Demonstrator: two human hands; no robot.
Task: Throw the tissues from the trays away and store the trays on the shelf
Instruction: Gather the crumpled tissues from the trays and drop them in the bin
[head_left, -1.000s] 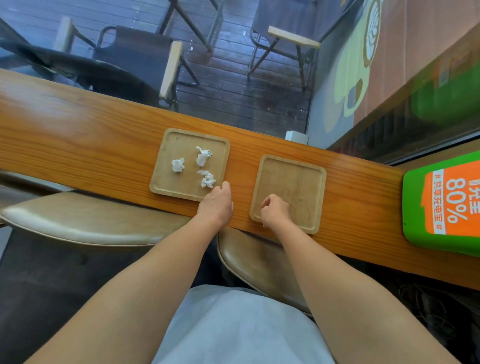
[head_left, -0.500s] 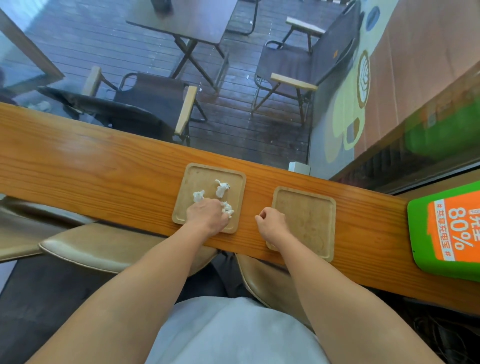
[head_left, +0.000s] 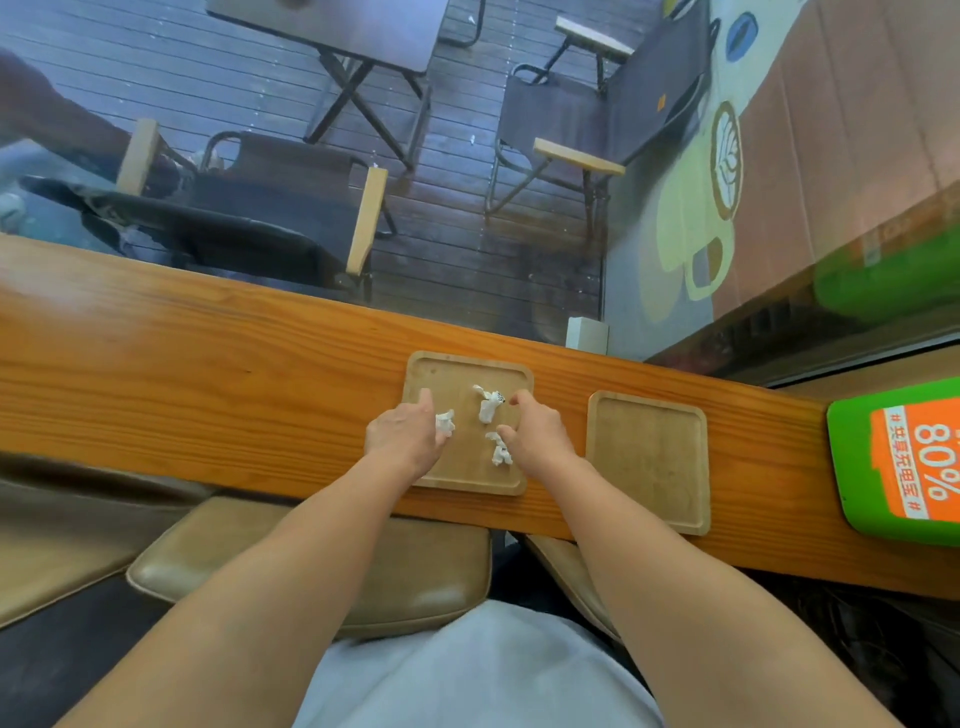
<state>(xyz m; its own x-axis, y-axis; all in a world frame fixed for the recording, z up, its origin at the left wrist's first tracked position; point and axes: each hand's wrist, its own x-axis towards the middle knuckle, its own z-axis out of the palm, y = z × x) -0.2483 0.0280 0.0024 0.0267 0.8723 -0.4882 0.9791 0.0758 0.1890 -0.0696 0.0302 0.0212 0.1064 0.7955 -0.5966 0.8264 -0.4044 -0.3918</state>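
Observation:
Two square wooden trays lie side by side on the counter. The left tray (head_left: 457, 375) holds three crumpled white tissues: a left one (head_left: 445, 422), a middle one (head_left: 488, 405) and a near one (head_left: 500, 454). Nothing lies in the right tray (head_left: 649, 457). My left hand (head_left: 402, 436) rests over the left tray's left side, index finger stretched out, thumb against the left tissue. My right hand (head_left: 537, 431) hovers over the same tray's right side, its finger and thumb spread between the middle and near tissues.
The trays sit on a long wooden counter (head_left: 208, 374) against a window. A green and orange sign (head_left: 904, 462) stands at the right end. A small white box (head_left: 587, 335) is behind the trays. Padded stools (head_left: 311, 561) stand below the near edge.
My right hand has left the right tray's near corner and come over the left tray. My left hand has shifted to the tray's left side, uncovering the tissues.

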